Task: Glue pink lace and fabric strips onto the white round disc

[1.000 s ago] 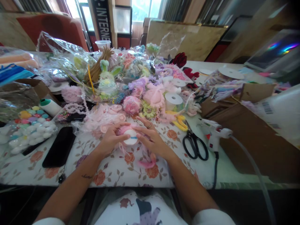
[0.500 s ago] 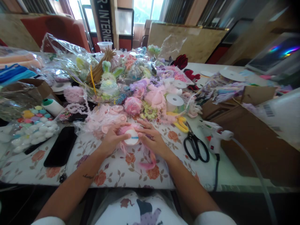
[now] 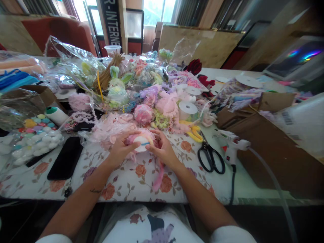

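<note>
Both my hands hold a small spool of pink ribbon (image 3: 140, 143) with a white round face, just above the floral tablecloth (image 3: 121, 182). My left hand (image 3: 120, 149) grips its left side with the thumb on top. My right hand (image 3: 163, 150) grips the right side, fingers curled around the rim. A loose end of the pink ribbon (image 3: 158, 179) hangs from the spool down toward me over the cloth.
A heap of fabric flowers and bagged trims (image 3: 141, 91) fills the table behind my hands. Black scissors (image 3: 210, 158) and a white glue gun (image 3: 231, 146) lie to the right, beside a cardboard box (image 3: 278, 148). A black phone (image 3: 65, 158) and a pom-pom bag (image 3: 35, 138) lie at the left.
Both hands lifted the spool slightly and tilted it away from me. The loose ribbon end, which lay curled on the cloth, now hangs straighter down from the spool.
</note>
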